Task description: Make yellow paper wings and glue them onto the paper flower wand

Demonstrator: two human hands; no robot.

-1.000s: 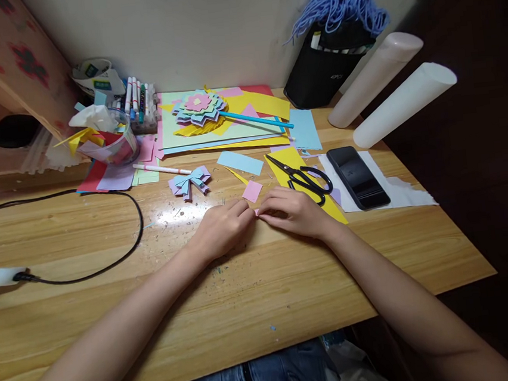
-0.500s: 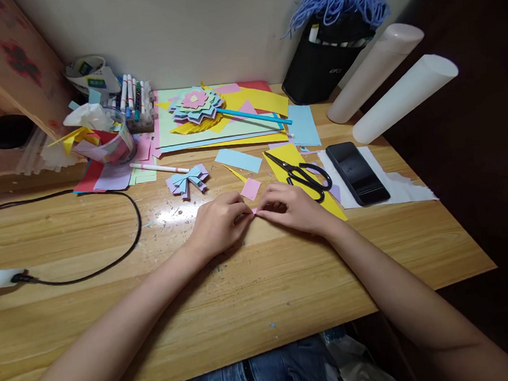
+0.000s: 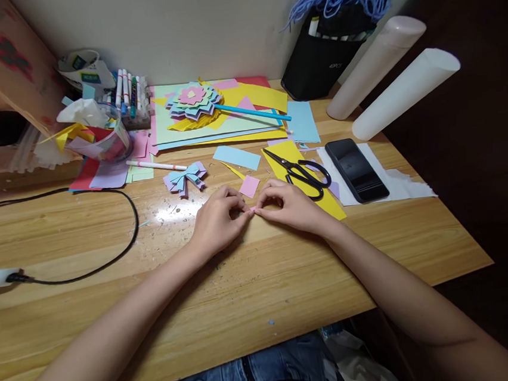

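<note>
Between my two hands a small piece of pink paper (image 3: pixel 253 209) is pinched, mostly hidden by the fingertips. My left hand (image 3: pixel 221 219) grips its left end with thumb and fingers closed. The other end sits in the pinch of my right hand (image 3: pixel 288 206). Just beyond the fingertips lies a flat pink paper square (image 3: pixel 249 186). A blue and purple paper bow (image 3: pixel 185 180) rests on the table to the left. Black-handled scissors (image 3: pixel 302 172) lie on a yellow sheet (image 3: pixel 334 208) beside my right hand.
At the back, a layered paper flower (image 3: pixel 193 102) on a blue stick lies on coloured sheets. A phone (image 3: pixel 357 170) rests on white paper at right, near two white bottles (image 3: pixel 406 93). A black cable (image 3: pixel 137 225) curves across the left. A tub of scraps (image 3: pixel 117 145) stands behind it.
The view has shifted slightly, so things on the table appear a little higher. Both hands keep their pinch on the pink paper, with only small finger movement.
</note>
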